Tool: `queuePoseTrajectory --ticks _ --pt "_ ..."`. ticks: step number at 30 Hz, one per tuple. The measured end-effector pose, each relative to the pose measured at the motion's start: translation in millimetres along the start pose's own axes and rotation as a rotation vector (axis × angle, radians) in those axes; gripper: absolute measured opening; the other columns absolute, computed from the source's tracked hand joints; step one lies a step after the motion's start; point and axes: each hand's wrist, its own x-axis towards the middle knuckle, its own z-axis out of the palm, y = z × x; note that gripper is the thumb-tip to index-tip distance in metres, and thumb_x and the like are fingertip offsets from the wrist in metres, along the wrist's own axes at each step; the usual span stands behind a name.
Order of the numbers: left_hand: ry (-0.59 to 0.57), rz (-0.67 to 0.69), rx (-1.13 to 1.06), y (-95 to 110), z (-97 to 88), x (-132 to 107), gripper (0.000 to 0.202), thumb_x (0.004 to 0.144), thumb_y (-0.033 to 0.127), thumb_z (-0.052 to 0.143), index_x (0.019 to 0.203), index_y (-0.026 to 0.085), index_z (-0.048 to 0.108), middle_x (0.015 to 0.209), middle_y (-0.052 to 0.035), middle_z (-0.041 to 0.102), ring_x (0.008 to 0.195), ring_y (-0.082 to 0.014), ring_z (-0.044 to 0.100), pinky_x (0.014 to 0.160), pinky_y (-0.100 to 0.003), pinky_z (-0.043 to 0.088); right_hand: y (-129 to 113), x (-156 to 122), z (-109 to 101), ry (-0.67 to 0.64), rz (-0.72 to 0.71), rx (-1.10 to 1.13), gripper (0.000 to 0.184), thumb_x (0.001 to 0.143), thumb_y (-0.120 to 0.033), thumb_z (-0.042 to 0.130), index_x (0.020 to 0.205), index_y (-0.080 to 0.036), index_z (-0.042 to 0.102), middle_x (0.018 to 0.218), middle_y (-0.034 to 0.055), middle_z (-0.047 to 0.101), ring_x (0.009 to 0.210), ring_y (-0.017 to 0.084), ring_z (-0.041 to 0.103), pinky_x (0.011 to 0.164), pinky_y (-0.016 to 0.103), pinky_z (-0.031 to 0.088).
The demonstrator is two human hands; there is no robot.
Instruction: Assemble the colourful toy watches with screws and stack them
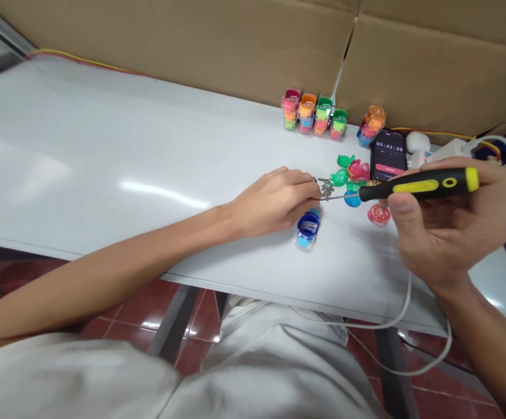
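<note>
My right hand (449, 233) grips a black and yellow screwdriver (418, 184) by its handle. Its thin shaft points left, and the tip ends at the fingers of my left hand (276, 198). Those fingers are bent and pressed together on the table; whatever they pinch is hidden beneath them. Small grey metal pieces (326, 189) lie in a pile just beyond the fingertips. Below the left hand is a blue plastic piece with a clear casing (308, 228), partly covered by the fingers. A round red plastic piece with a dial pattern (379, 215) lies near the right hand.
Loose green (340, 177), pink (358, 170) and blue plastic pieces (352, 199) lie beside a phone showing a timer (388, 154). Colourful stacked plastic pieces (307, 113) line the cardboard wall (191, 46). White chargers and cables (457, 148) occupy the right end of the white table (104, 145).
</note>
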Motion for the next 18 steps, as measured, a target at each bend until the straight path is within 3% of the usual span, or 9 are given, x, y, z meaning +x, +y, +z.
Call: queuePoseTrajectory --ticks 5,10,18 --pt "-0.020 0.036 0.091 0.6 -10.8 -2.3 0.025 0.107 0.026 0.049 0.105 0.015 0.072 0.097 -0.0068 0.074 0.085 -0.0201 0.068 0.086 -0.035 0.050 5.1 2.6 0.3 0.002 -0.008 0.077 0.045 0.087 -0.029 0.081 0.128 -0.031 0.064 0.117 0.0045 0.056 0.096 0.018 0.072 0.083 0.034 0.067" --pt "-0.072 0.092 0.127 5.7 -19.0 -5.9 0.028 0.109 0.025 0.047 0.101 0.014 0.072 0.088 -0.0049 0.073 0.078 -0.0191 0.068 0.085 -0.034 0.052 8.8 3.9 1.8 -0.052 -0.012 0.101 0.050 0.083 -0.025 0.084 0.129 -0.028 0.065 0.113 0.0040 0.060 0.090 0.016 0.072 0.074 0.029 0.066" --pt "-0.131 0.226 0.242 22.4 -10.7 -11.6 0.028 0.109 0.024 0.045 0.093 0.014 0.066 0.085 -0.0041 0.069 0.074 -0.0191 0.065 0.083 -0.035 0.054 23.1 -2.2 2.5 -0.162 -0.011 0.097 0.053 0.084 -0.031 0.082 0.133 -0.029 0.062 0.118 0.0054 0.064 0.099 0.019 0.072 0.082 0.034 0.065"
